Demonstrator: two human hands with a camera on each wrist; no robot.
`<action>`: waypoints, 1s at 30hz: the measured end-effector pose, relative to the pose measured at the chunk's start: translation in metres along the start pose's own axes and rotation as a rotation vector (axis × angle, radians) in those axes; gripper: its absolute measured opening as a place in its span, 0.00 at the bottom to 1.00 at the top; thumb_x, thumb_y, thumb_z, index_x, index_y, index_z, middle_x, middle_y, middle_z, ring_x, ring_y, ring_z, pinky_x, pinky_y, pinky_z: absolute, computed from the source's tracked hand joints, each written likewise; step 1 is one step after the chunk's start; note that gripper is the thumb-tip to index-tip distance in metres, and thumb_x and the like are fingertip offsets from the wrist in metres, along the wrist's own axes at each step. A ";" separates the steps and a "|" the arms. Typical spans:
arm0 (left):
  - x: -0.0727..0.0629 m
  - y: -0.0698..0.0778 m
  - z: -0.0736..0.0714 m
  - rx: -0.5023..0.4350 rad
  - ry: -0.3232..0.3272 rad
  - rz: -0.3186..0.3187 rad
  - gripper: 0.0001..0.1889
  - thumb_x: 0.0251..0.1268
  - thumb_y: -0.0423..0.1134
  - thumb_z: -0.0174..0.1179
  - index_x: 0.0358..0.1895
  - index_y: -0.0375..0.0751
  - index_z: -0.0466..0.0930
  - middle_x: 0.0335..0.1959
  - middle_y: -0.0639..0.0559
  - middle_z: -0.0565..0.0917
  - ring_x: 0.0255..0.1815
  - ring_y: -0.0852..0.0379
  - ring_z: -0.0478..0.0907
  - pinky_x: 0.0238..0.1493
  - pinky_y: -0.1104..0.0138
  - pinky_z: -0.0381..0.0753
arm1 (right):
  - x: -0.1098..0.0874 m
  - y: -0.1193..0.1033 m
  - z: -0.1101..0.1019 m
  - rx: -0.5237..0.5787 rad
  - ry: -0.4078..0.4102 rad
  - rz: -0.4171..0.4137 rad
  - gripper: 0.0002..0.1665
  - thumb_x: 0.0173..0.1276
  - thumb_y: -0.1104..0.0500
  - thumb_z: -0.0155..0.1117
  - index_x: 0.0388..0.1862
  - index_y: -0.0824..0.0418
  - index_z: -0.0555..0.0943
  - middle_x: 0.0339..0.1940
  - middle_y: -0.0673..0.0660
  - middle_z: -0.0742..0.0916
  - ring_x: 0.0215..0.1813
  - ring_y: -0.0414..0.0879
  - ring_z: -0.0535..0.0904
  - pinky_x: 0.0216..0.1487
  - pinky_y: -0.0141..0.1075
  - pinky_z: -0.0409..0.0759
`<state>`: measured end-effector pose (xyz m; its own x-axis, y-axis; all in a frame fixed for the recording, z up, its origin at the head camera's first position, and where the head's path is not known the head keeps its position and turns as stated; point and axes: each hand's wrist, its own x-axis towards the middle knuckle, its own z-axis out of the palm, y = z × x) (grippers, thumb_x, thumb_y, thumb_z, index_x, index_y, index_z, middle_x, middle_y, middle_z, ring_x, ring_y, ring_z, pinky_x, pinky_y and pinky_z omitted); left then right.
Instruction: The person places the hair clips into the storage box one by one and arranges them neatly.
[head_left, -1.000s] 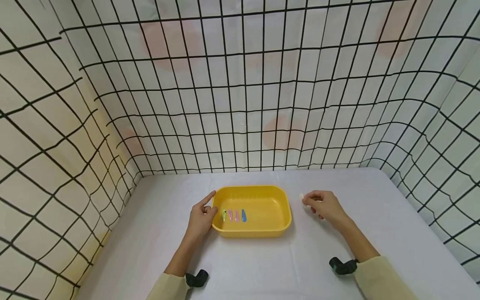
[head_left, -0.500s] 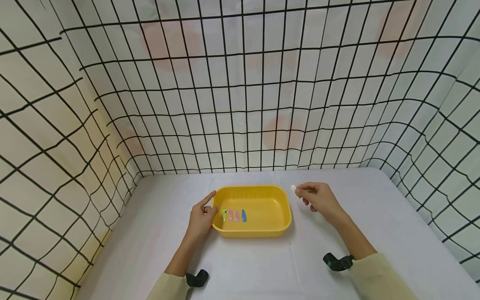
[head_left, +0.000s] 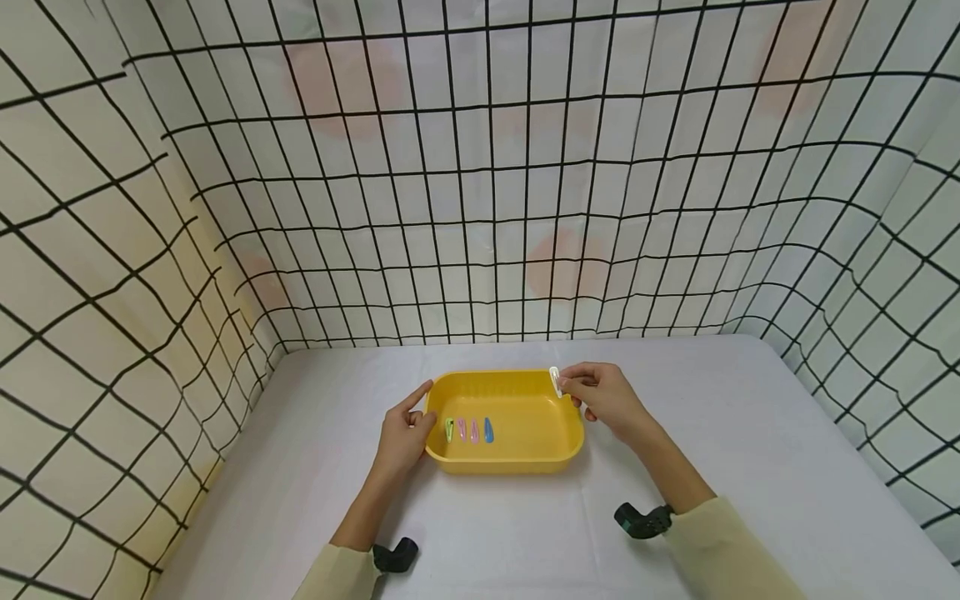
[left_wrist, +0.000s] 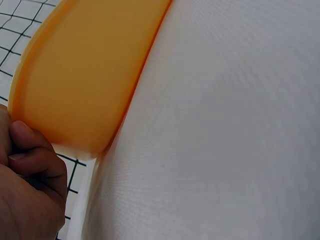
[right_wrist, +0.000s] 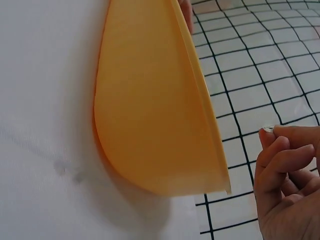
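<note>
A yellow tray [head_left: 525, 442] stands on the white-covered table. My left hand [head_left: 401, 437] holds its left end, thumb at the rim and index finger stretched along the outside; in the left wrist view, curled fingers [left_wrist: 42, 162] lie against the tray's end. My right hand [head_left: 607, 402] pinches a white snap hair clip [head_left: 556, 382] between thumb and fingertips, over the tray's back right corner. In the right wrist view only a bit of that clip [right_wrist: 268, 128] shows. Inside the tray lie a green clip [head_left: 449, 430], two pink clips [head_left: 474, 431] and a blue clip [head_left: 488, 430], side by side.
Black-and-white grid cloth [head_left: 480, 192] walls in the table [head_left: 517, 533] at the back and on both sides. A black wrist camera [head_left: 395, 556] sits at the left cuff and another black camera [head_left: 642, 521] at the right.
My right hand has moved left with the white hair clip, from the table right of the tray to over its back right corner. The left hand and the tray have stayed put.
</note>
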<state>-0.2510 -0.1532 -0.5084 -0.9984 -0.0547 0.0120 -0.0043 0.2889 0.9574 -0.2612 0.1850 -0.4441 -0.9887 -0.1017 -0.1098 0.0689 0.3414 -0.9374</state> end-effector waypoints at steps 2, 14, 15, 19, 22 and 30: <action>0.000 0.000 0.000 0.001 -0.001 0.003 0.29 0.70 0.35 0.59 0.74 0.55 0.73 0.14 0.54 0.67 0.09 0.60 0.60 0.13 0.72 0.65 | 0.001 -0.002 0.006 0.010 -0.012 0.004 0.17 0.76 0.55 0.63 0.56 0.65 0.83 0.36 0.64 0.83 0.30 0.47 0.73 0.23 0.27 0.73; -0.002 0.001 -0.001 -0.016 -0.008 0.006 0.29 0.70 0.35 0.59 0.74 0.55 0.73 0.14 0.54 0.67 0.10 0.59 0.61 0.13 0.73 0.65 | 0.010 -0.006 0.039 0.017 -0.053 0.013 0.12 0.76 0.58 0.63 0.49 0.66 0.84 0.27 0.57 0.81 0.22 0.42 0.70 0.22 0.27 0.73; -0.002 0.000 -0.001 -0.017 -0.008 0.006 0.29 0.70 0.35 0.59 0.74 0.56 0.73 0.14 0.54 0.67 0.10 0.60 0.61 0.13 0.73 0.65 | 0.010 -0.006 0.042 0.011 -0.053 0.014 0.11 0.76 0.59 0.63 0.49 0.65 0.84 0.27 0.56 0.81 0.22 0.42 0.70 0.22 0.27 0.73; -0.001 -0.001 0.000 -0.018 -0.008 0.005 0.29 0.70 0.35 0.59 0.74 0.55 0.73 0.14 0.54 0.67 0.09 0.60 0.61 0.13 0.72 0.65 | 0.014 -0.004 0.053 -0.011 -0.065 0.027 0.10 0.75 0.59 0.63 0.48 0.64 0.85 0.28 0.59 0.83 0.22 0.42 0.71 0.23 0.27 0.75; 0.000 -0.001 0.001 -0.017 -0.007 0.000 0.29 0.70 0.35 0.59 0.74 0.55 0.73 0.14 0.55 0.67 0.09 0.59 0.61 0.13 0.73 0.65 | 0.017 -0.002 0.060 -0.022 -0.071 0.043 0.10 0.74 0.59 0.64 0.47 0.64 0.85 0.30 0.62 0.84 0.24 0.43 0.73 0.24 0.28 0.75; 0.001 -0.003 0.001 -0.018 -0.004 0.013 0.30 0.69 0.35 0.58 0.74 0.56 0.74 0.13 0.55 0.66 0.10 0.59 0.60 0.12 0.73 0.64 | 0.025 0.002 0.075 -0.060 -0.077 0.079 0.07 0.71 0.62 0.67 0.42 0.66 0.86 0.31 0.61 0.89 0.26 0.45 0.79 0.24 0.30 0.79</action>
<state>-0.2523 -0.1534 -0.5113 -0.9986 -0.0475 0.0232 0.0094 0.2718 0.9623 -0.2758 0.1134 -0.4733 -0.9673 -0.1427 -0.2097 0.1360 0.4060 -0.9037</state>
